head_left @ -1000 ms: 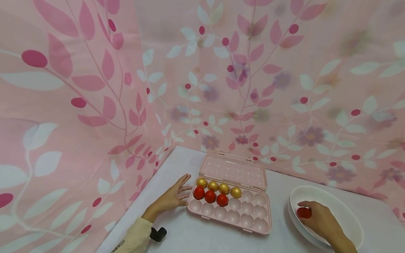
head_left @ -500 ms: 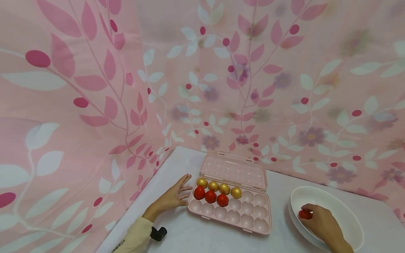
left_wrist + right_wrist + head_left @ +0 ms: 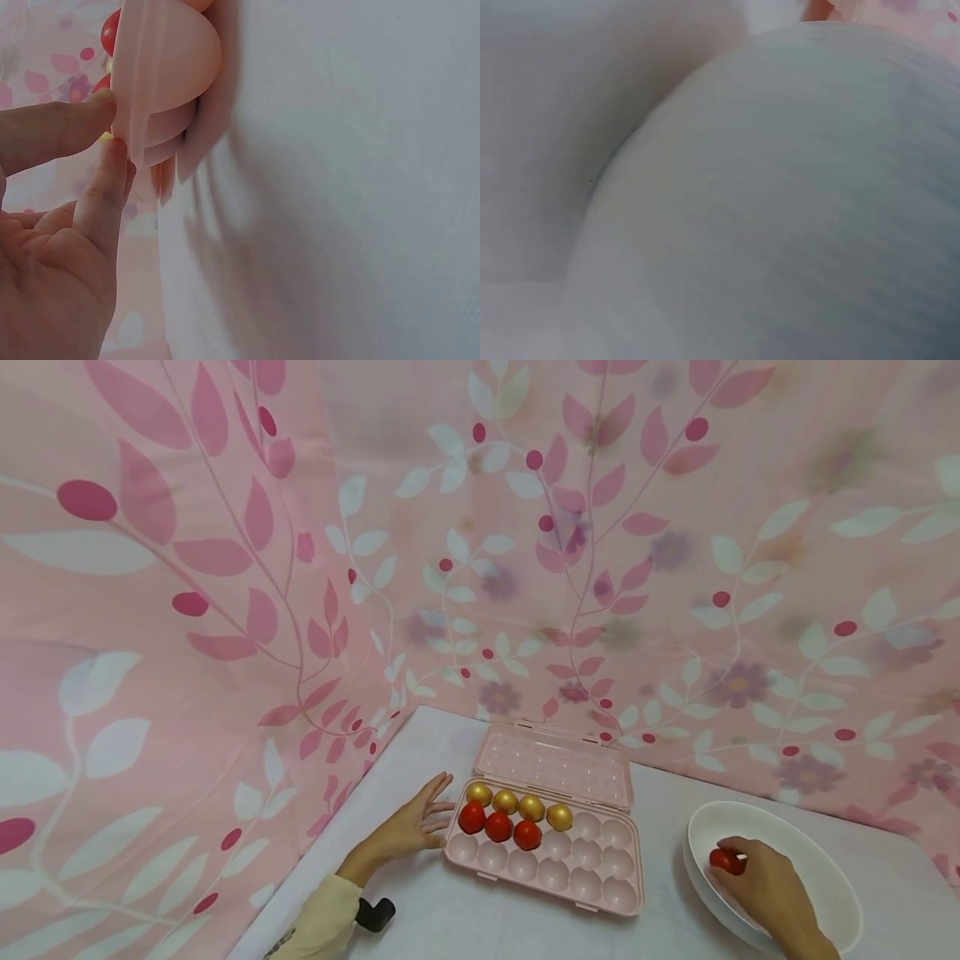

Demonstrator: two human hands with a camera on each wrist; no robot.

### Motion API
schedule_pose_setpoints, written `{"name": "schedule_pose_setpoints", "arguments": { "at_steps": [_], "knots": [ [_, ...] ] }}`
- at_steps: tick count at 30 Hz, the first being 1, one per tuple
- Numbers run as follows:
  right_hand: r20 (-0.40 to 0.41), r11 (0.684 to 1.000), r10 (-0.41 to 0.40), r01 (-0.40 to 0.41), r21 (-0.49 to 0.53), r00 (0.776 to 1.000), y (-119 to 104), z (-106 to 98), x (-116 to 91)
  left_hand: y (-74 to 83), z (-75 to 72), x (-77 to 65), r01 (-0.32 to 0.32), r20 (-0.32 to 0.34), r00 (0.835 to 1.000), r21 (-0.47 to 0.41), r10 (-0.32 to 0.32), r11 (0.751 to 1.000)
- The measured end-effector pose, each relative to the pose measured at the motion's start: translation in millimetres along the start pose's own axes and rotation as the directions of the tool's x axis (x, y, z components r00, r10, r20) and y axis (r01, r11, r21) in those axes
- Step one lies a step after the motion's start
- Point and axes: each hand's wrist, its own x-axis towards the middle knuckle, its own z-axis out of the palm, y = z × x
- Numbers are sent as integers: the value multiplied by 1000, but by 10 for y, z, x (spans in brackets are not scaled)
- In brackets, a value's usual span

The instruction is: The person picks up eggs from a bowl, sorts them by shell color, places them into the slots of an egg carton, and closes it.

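In the head view, my right hand point(image 3: 768, 885) reaches into a large white bowl point(image 3: 821, 860) and holds a red egg point(image 3: 726, 861) between thumb and fingers. A pink egg box point(image 3: 543, 872) lies with its lid folded back. Several golden eggs point(image 3: 531, 807) fill part of its back row, and three red eggs point(image 3: 498, 827) sit in the middle row. My left hand point(image 3: 405, 831) stands at the box's left end with spread fingers. In the left wrist view, fingertips point(image 3: 112, 154) touch the box's rim point(image 3: 139, 82). The right wrist view shows only the bowl's wall point(image 3: 765, 195) at close range, the hand hidden.
All of this rests on a white-covered table point(image 3: 435, 910). Pink floral cloth point(image 3: 570, 568) hangs behind and to the left. The open lid point(image 3: 555, 764) lies behind the egg box. A black fitting point(image 3: 375, 916) shows by the left sleeve.
The red egg has turned within my right fingers, and a small white spot now shows on it. The hand shifted slightly inside the bowl. My left hand and the egg box stayed put.
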Motion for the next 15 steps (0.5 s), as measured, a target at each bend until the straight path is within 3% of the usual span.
{"name": "schedule_pose_setpoints", "arguments": {
  "at_steps": [4, 8, 15],
  "knots": [
    [-139, 996, -90, 90, 0, 986, -76, -45, -16, -4, -3, 1, -1, 3, 1000, 2, 1, 1000],
    [-263, 984, -173, 180, 3, 949, -172, -92, -37, -1, -2, 3, -1, -2, 1000, 8, 1, 1000],
    [-387, 972, -186, 227, 63, 903, -342, -143, -30, -4, 7, 10, -6, -2, 1000, 16, 6, 1000]
  ]
}}
